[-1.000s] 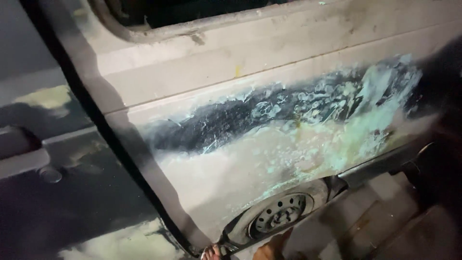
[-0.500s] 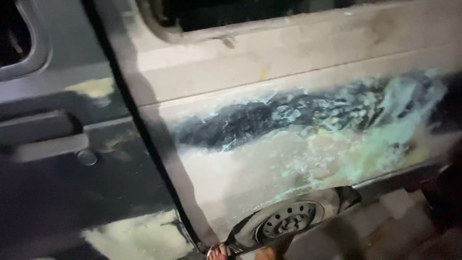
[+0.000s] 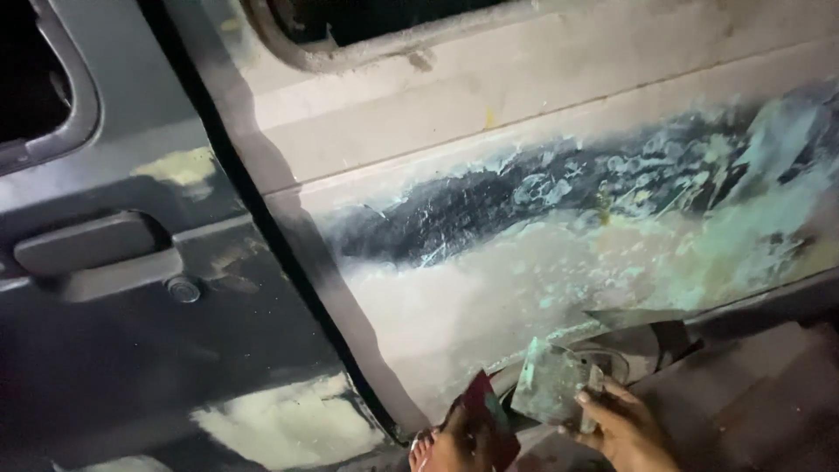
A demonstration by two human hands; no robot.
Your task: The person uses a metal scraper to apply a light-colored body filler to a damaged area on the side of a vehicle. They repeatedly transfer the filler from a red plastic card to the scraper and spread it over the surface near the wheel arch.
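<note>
Low at five o'clock, the right hand (image 3: 622, 428) is pinching a thin, stiff, light filler plate (image 3: 551, 391) by its edge, while the left hand (image 3: 454, 447) is gripping a dark red spreader (image 3: 489, 418).

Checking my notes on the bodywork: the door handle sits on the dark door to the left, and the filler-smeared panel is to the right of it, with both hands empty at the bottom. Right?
Not quite. In the head view the hands are not empty: the right hand holds a flat spreader, and the left hand holds a dark red card. The rest stands.

A flat grey filler-smeared scraper (image 3: 549, 385) tilts beside a dark red card (image 3: 489, 418).
</note>
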